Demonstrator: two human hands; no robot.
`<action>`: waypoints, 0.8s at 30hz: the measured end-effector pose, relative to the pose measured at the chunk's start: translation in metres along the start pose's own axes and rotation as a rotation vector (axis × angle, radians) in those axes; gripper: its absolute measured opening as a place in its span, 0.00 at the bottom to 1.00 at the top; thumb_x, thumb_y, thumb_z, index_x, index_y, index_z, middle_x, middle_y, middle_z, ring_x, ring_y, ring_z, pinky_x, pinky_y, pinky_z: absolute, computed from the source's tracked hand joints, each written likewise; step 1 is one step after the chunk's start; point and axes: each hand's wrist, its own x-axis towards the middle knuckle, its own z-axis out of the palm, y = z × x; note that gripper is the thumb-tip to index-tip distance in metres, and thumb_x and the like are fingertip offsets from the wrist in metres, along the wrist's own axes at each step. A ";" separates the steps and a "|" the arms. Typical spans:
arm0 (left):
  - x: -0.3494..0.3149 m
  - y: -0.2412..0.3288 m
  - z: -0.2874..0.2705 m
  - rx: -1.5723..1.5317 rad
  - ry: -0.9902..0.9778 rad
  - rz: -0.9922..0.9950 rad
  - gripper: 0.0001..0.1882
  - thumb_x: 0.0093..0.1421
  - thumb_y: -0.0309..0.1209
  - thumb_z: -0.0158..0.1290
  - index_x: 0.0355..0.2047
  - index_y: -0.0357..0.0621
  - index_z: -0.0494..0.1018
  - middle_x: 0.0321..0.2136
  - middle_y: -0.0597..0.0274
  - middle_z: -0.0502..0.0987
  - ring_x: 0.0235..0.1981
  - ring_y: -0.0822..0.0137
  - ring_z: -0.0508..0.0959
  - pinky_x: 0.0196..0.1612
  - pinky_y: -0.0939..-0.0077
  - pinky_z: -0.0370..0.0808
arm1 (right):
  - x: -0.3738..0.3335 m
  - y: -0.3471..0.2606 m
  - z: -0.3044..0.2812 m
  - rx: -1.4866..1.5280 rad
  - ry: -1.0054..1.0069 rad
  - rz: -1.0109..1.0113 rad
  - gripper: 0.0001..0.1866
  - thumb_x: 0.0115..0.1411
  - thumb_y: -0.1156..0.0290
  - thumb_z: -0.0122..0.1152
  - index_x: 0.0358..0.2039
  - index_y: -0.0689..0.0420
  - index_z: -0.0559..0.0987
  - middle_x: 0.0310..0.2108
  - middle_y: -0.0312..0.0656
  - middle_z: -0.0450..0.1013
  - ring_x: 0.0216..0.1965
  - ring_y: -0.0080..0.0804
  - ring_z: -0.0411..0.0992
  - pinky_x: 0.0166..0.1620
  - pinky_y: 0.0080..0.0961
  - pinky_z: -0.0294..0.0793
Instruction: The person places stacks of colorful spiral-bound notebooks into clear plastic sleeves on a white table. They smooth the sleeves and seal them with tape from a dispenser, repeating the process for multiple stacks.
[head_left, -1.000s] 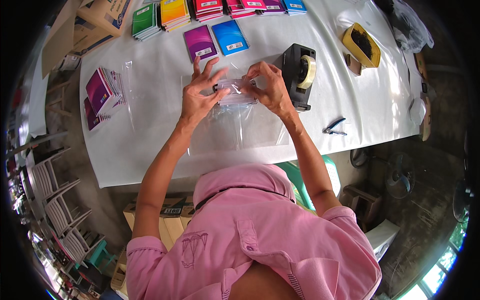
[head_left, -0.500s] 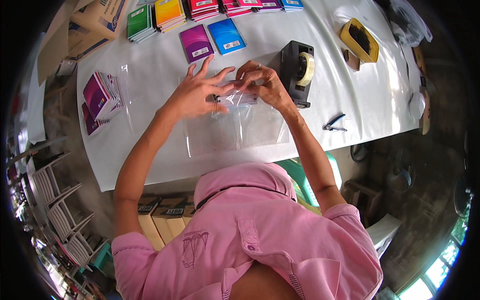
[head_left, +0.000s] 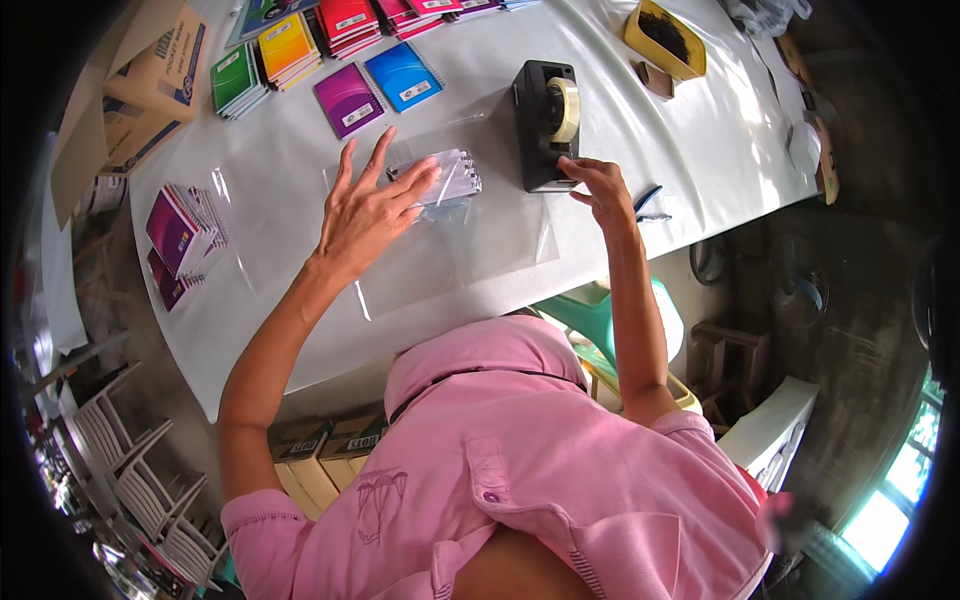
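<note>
A small bundle wrapped in clear plastic (head_left: 458, 176) lies on the table; spiral binding shows at its right end. My left hand (head_left: 360, 215) rests over the bundle's left side with fingers spread, the fingertips touching the wrap. To the right stands a black tape dispenser (head_left: 537, 150) with a roll of clear tape (head_left: 564, 110). At the dispenser's near end is my right hand (head_left: 602, 188), its fingertips against the corner and the thumb apart from them. Clear plastic sheet (head_left: 470, 255) spreads under and in front of the bundle.
Purple notebooks (head_left: 177, 232) are stacked at the left. A purple notebook (head_left: 347, 100) and a blue notebook (head_left: 403, 76) lie beyond the bundle, before several coloured stacks. Blue-handled cutters (head_left: 650, 205) lie right of my right hand. A yellow tub (head_left: 690, 68) sits far right, a cardboard box (head_left: 150, 80) far left.
My right hand has left the bundle and moved right to the tape dispenser's near end. My left hand stays at the bundle. The table's things have shifted leftward in view.
</note>
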 end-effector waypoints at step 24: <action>-0.006 0.004 0.003 0.001 -0.005 -0.028 0.29 0.52 0.31 0.60 0.57 0.57 0.70 0.58 0.80 0.68 0.65 0.52 0.56 0.64 0.40 0.50 | -0.105 0.001 0.159 0.127 -0.002 -0.163 0.22 0.54 0.53 0.68 0.23 0.64 0.81 0.15 0.29 0.64 0.19 0.16 0.55 0.21 0.21 0.52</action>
